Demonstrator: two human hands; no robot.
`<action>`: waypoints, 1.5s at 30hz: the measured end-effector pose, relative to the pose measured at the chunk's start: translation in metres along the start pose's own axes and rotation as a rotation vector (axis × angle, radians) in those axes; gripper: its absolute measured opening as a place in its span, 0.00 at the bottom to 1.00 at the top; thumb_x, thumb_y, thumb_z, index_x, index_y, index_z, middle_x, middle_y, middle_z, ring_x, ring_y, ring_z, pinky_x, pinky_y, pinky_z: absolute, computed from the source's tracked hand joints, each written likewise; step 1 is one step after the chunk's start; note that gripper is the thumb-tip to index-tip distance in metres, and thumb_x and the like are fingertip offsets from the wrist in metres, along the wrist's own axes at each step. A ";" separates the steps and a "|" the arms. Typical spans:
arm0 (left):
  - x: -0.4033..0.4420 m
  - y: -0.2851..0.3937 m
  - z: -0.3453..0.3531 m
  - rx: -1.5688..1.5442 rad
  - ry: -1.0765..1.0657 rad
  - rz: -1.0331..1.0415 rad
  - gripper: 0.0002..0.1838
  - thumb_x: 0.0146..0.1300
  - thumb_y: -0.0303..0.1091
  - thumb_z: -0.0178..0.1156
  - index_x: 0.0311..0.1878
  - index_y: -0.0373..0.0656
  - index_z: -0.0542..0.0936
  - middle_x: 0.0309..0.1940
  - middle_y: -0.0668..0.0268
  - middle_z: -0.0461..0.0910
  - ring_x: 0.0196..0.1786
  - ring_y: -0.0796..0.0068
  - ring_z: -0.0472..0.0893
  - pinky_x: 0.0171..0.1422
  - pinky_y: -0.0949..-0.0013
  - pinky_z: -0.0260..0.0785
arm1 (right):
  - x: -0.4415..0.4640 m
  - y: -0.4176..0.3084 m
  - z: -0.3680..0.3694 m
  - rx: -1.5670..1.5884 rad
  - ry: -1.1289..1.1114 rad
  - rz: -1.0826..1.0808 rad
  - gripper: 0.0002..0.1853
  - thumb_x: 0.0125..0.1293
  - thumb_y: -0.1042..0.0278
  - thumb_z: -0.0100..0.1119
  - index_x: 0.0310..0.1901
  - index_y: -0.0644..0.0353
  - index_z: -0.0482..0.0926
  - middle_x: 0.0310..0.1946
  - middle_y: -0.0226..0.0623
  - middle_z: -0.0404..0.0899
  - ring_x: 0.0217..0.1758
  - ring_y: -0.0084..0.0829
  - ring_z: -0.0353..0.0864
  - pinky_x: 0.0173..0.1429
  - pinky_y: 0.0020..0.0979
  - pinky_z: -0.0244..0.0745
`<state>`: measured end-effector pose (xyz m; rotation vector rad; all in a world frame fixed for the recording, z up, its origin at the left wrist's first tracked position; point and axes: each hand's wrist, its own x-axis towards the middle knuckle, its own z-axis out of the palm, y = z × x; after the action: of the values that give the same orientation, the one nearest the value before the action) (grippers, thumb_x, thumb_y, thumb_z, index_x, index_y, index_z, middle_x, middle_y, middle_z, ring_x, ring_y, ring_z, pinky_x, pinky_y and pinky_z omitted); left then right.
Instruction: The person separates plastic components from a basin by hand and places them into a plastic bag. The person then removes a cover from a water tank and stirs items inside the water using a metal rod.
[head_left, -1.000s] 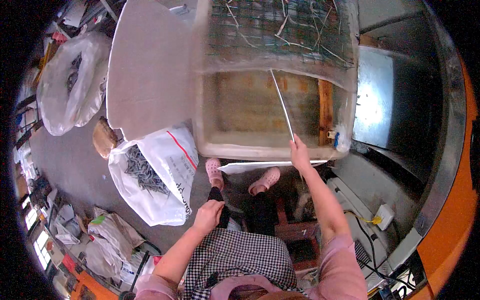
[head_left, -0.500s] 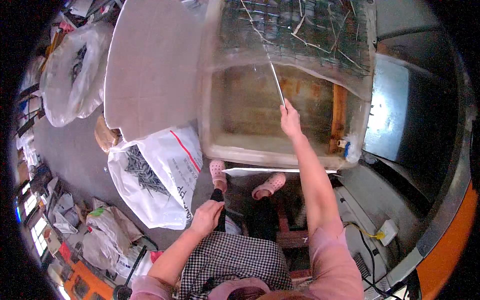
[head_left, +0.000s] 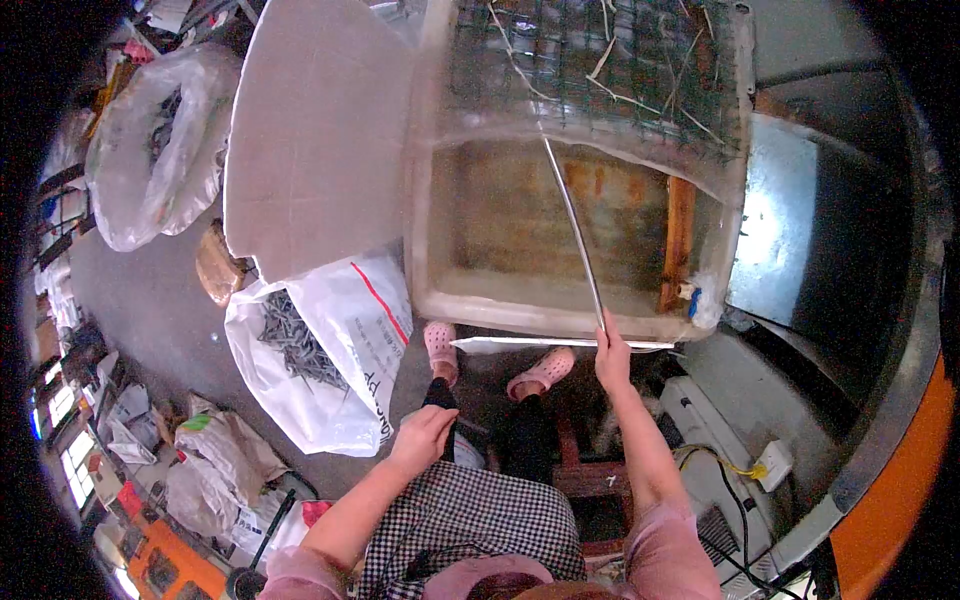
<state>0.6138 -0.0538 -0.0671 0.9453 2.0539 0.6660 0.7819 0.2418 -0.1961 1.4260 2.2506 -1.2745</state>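
Observation:
My right hand [head_left: 613, 358] is closed around the near end of a long thin metal rod [head_left: 573, 222]. The rod slants over a pale tub [head_left: 560, 318], its far tip near the edge of dark mesh [head_left: 560, 60]. Thin pale branching strips [head_left: 625, 95] lie on the mesh. Brownish liquid seems to fill the near half of the tub, with a wooden bar [head_left: 678, 240] along its right side. My left hand [head_left: 425, 438] rests at my left knee, fingers curled together with nothing visible in them.
A grey-white board [head_left: 320, 130] stands left of the tub. Below it sits a white sack [head_left: 370, 350] of small dark grey pieces [head_left: 295, 340]. A clear plastic bag [head_left: 120, 190] is farther left. At lower right are a white plug [head_left: 773, 466] and cables [head_left: 725, 490].
My right hand has drawn back toward me from over the tub to its near rim, pulling the rod along. My left hand stays at the knee; the view has shifted slightly.

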 end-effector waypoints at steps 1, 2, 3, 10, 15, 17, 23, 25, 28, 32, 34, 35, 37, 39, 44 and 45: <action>0.002 0.001 0.001 0.004 -0.002 -0.005 0.10 0.53 0.24 0.57 0.40 0.39 0.77 0.30 0.59 0.75 0.33 0.57 0.77 0.38 0.62 0.71 | 0.004 0.001 0.004 0.004 -0.005 0.001 0.22 0.68 0.65 0.45 0.64 0.50 0.63 0.35 0.54 0.76 0.33 0.43 0.75 0.42 0.33 0.70; 0.005 0.002 0.003 -0.003 -0.028 -0.017 0.12 0.53 0.23 0.57 0.42 0.39 0.76 0.32 0.57 0.75 0.35 0.56 0.77 0.40 0.61 0.71 | 0.015 0.002 0.008 0.052 0.012 -0.018 0.23 0.68 0.63 0.44 0.64 0.46 0.62 0.35 0.55 0.76 0.35 0.48 0.76 0.42 0.39 0.70; 0.009 0.003 0.004 -0.011 -0.052 -0.029 0.13 0.52 0.22 0.56 0.44 0.39 0.75 0.34 0.56 0.76 0.38 0.54 0.77 0.42 0.60 0.71 | 0.027 0.000 0.011 0.100 0.031 -0.037 0.23 0.68 0.61 0.44 0.65 0.41 0.60 0.35 0.56 0.76 0.37 0.54 0.77 0.42 0.44 0.70; 0.018 0.000 0.018 0.029 0.030 0.015 0.11 0.53 0.25 0.58 0.42 0.40 0.77 0.31 0.61 0.76 0.35 0.61 0.78 0.38 0.63 0.73 | 0.118 -0.030 0.015 0.029 0.081 -0.073 0.22 0.67 0.59 0.47 0.63 0.42 0.63 0.33 0.54 0.77 0.32 0.52 0.77 0.38 0.44 0.70; 0.008 -0.003 0.022 0.060 -0.031 -0.002 0.11 0.53 0.25 0.58 0.41 0.40 0.77 0.32 0.61 0.77 0.34 0.61 0.79 0.38 0.63 0.73 | 0.064 0.005 0.006 -0.006 0.128 -0.142 0.23 0.67 0.59 0.47 0.63 0.45 0.64 0.31 0.56 0.76 0.33 0.51 0.77 0.38 0.45 0.70; 0.004 0.001 0.020 0.033 -0.045 -0.014 0.12 0.53 0.24 0.58 0.42 0.40 0.76 0.32 0.58 0.76 0.36 0.58 0.78 0.40 0.62 0.72 | 0.031 0.038 0.008 -0.062 0.324 -0.412 0.22 0.67 0.60 0.46 0.63 0.46 0.64 0.36 0.58 0.76 0.37 0.51 0.78 0.40 0.42 0.71; 0.006 0.008 0.025 -0.037 -0.049 0.001 0.12 0.53 0.23 0.57 0.43 0.40 0.76 0.32 0.57 0.76 0.37 0.55 0.77 0.43 0.60 0.71 | -0.031 0.023 -0.015 0.109 0.027 0.059 0.20 0.68 0.63 0.45 0.62 0.51 0.66 0.48 0.55 0.74 0.45 0.47 0.78 0.47 0.35 0.70; 0.010 0.012 0.027 -0.036 -0.048 0.009 0.12 0.53 0.23 0.57 0.43 0.39 0.76 0.32 0.57 0.75 0.37 0.55 0.77 0.43 0.60 0.71 | -0.028 0.029 -0.006 0.164 0.140 -0.114 0.21 0.68 0.63 0.46 0.62 0.54 0.66 0.48 0.52 0.75 0.46 0.44 0.78 0.49 0.33 0.69; 0.010 0.014 0.032 -0.077 -0.044 0.030 0.12 0.53 0.23 0.57 0.42 0.38 0.75 0.32 0.57 0.75 0.38 0.56 0.76 0.42 0.60 0.71 | -0.013 0.025 -0.007 0.173 0.074 -0.050 0.21 0.67 0.63 0.46 0.62 0.55 0.66 0.49 0.52 0.75 0.50 0.43 0.77 0.52 0.33 0.69; 0.012 0.015 0.038 -0.046 -0.050 0.055 0.11 0.52 0.22 0.57 0.41 0.37 0.75 0.31 0.57 0.74 0.36 0.55 0.76 0.41 0.60 0.71 | 0.027 0.027 0.009 0.187 0.131 -0.098 0.21 0.67 0.63 0.46 0.62 0.55 0.66 0.49 0.51 0.76 0.52 0.45 0.75 0.54 0.33 0.67; 0.013 0.015 0.039 -0.024 -0.056 0.061 0.11 0.52 0.22 0.57 0.41 0.37 0.75 0.31 0.57 0.74 0.36 0.55 0.76 0.41 0.60 0.71 | 0.044 0.011 0.007 0.201 0.144 -0.122 0.21 0.67 0.63 0.46 0.61 0.55 0.67 0.49 0.52 0.75 0.52 0.46 0.75 0.55 0.34 0.67; 0.015 0.016 0.039 -0.028 -0.038 0.074 0.11 0.52 0.22 0.57 0.41 0.37 0.75 0.30 0.57 0.74 0.35 0.55 0.76 0.40 0.60 0.71 | 0.053 0.008 0.009 0.203 0.145 -0.122 0.21 0.67 0.63 0.46 0.61 0.55 0.67 0.49 0.52 0.75 0.52 0.46 0.75 0.55 0.34 0.67; 0.017 0.016 0.041 -0.030 -0.019 0.089 0.11 0.53 0.22 0.57 0.41 0.37 0.75 0.30 0.56 0.74 0.35 0.55 0.76 0.40 0.60 0.71 | 0.069 -0.001 0.013 0.237 0.074 -0.033 0.21 0.67 0.63 0.46 0.61 0.56 0.67 0.51 0.52 0.74 0.53 0.47 0.74 0.56 0.34 0.66; 0.018 0.016 0.042 -0.028 -0.021 0.087 0.11 0.53 0.22 0.57 0.41 0.37 0.75 0.30 0.56 0.74 0.35 0.55 0.76 0.40 0.60 0.71 | 0.081 -0.022 0.009 0.259 0.021 0.016 0.21 0.67 0.63 0.46 0.61 0.56 0.67 0.52 0.51 0.74 0.54 0.46 0.74 0.57 0.33 0.66; 0.014 0.010 0.045 -0.021 -0.053 0.052 0.11 0.53 0.23 0.57 0.42 0.38 0.75 0.32 0.57 0.75 0.36 0.55 0.77 0.40 0.61 0.71 | 0.089 -0.001 0.034 0.295 0.126 -0.218 0.21 0.67 0.63 0.47 0.61 0.54 0.66 0.47 0.52 0.76 0.47 0.42 0.77 0.52 0.32 0.69; 0.011 0.008 0.044 -0.011 -0.079 0.018 0.12 0.53 0.23 0.57 0.42 0.38 0.75 0.32 0.57 0.75 0.37 0.55 0.77 0.41 0.61 0.71 | 0.076 0.000 0.034 0.311 0.125 -0.192 0.21 0.67 0.63 0.47 0.61 0.54 0.66 0.44 0.52 0.77 0.45 0.41 0.78 0.51 0.32 0.69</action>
<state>0.6482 -0.0341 -0.0914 0.9692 1.9729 0.6388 0.7330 0.2658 -0.2585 1.4491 2.4017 -1.7041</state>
